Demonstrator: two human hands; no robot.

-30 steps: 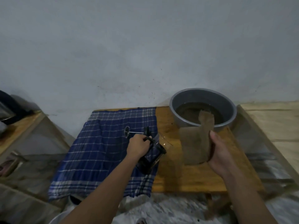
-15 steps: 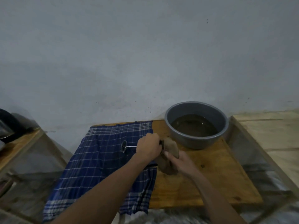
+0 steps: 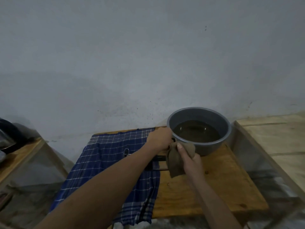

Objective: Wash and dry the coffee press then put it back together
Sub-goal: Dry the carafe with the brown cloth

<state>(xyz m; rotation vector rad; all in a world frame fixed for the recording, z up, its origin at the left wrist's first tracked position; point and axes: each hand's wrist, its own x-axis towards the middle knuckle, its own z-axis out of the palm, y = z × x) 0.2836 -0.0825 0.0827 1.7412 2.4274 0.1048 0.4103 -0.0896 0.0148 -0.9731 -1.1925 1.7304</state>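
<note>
My left hand (image 3: 159, 139) grips the coffee press carafe (image 3: 156, 163), a glass body in a dark frame, held tilted above the wooden table (image 3: 214, 187); most of it is hidden behind my hand and arm. My right hand (image 3: 189, 160) presses a brown cloth (image 3: 177, 160) against the carafe's open end. The plunger's round metal filter (image 3: 125, 152) with its thin rod lies on the blue checked towel (image 3: 105, 162), just left of my left forearm.
A grey basin (image 3: 200, 113) with brownish water stands at the table's back right, right behind my hands. A light wooden surface (image 3: 280, 138) lies to the right, another wooden shelf (image 3: 19, 156) with dark objects to the left. A bare wall rises behind.
My right hand brought the brown cloth from beside the basin onto the carafe and now rubs it. Both hands with the carafe shifted toward the basin, and the camera tilted up.
</note>
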